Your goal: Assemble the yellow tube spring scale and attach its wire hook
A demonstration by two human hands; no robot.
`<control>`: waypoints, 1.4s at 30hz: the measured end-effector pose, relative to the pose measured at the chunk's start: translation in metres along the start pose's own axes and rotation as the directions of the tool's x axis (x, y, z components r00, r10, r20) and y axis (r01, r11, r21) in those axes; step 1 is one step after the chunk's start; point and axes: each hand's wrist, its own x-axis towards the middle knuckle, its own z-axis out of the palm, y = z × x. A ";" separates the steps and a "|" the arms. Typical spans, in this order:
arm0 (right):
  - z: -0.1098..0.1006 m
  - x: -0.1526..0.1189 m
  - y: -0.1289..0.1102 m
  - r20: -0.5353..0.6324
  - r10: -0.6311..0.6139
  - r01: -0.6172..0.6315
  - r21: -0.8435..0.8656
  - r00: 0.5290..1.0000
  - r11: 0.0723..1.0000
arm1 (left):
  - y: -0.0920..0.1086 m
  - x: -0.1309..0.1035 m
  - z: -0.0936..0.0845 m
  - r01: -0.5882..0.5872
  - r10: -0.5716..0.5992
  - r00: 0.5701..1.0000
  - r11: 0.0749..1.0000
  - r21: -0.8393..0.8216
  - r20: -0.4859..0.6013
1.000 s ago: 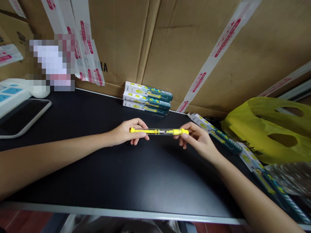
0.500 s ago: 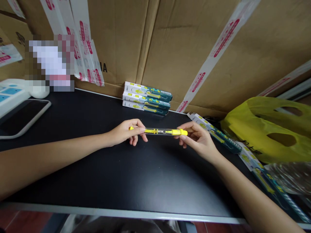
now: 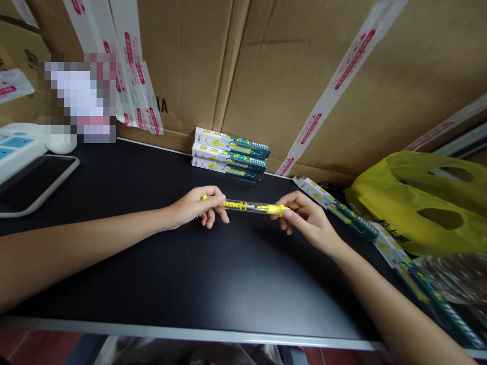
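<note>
Clear tube with yellow ends [image 3: 249,206], one: level above the black table [image 3: 228,284], short of the stacked boxes [image 3: 229,154]. Left hand [image 3: 203,205]: thumb and fingers closed on one end. Right hand [image 3: 302,210]: thumb and fingers pinching the other end.

A black desk [image 3: 228,284] is edged in pale grey along its near side. By the middle of the far edge, three printed boxes [image 3: 229,154] are gathered in a close group. Towards the left edge, a white-rimmed phone [image 3: 36,182] is laid flat just nearer than a white device with blue panels [image 3: 19,147]. On the right, a slanting box [image 3: 337,208] and a second box [image 3: 428,286] are set in a line towards the near right corner, flanked by a yellow bag [image 3: 403,203] and crinkled clear plastic [image 3: 452,276].
</note>
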 end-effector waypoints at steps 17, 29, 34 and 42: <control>0.004 0.000 0.006 0.012 0.029 -0.028 -0.064 1.000 0.998 | -0.006 -0.006 0.006 -0.188 0.190 0.982 0.958 0.218 0.015; 0.005 0.000 0.002 -0.004 0.027 -0.027 -0.005 1.000 1.000 | -0.006 -0.008 0.006 -0.193 0.225 0.971 0.937 0.292 -0.081; 0.006 0.000 0.001 -0.070 -0.062 0.059 -0.047 0.996 0.997 | -0.006 -0.007 0.003 -0.140 0.200 0.969 0.931 0.337 -0.148; 0.001 -0.001 0.011 -0.115 -0.316 0.274 -0.282 0.942 0.919 | -0.004 -0.009 0.005 -0.141 0.224 0.958 0.913 0.383 -0.181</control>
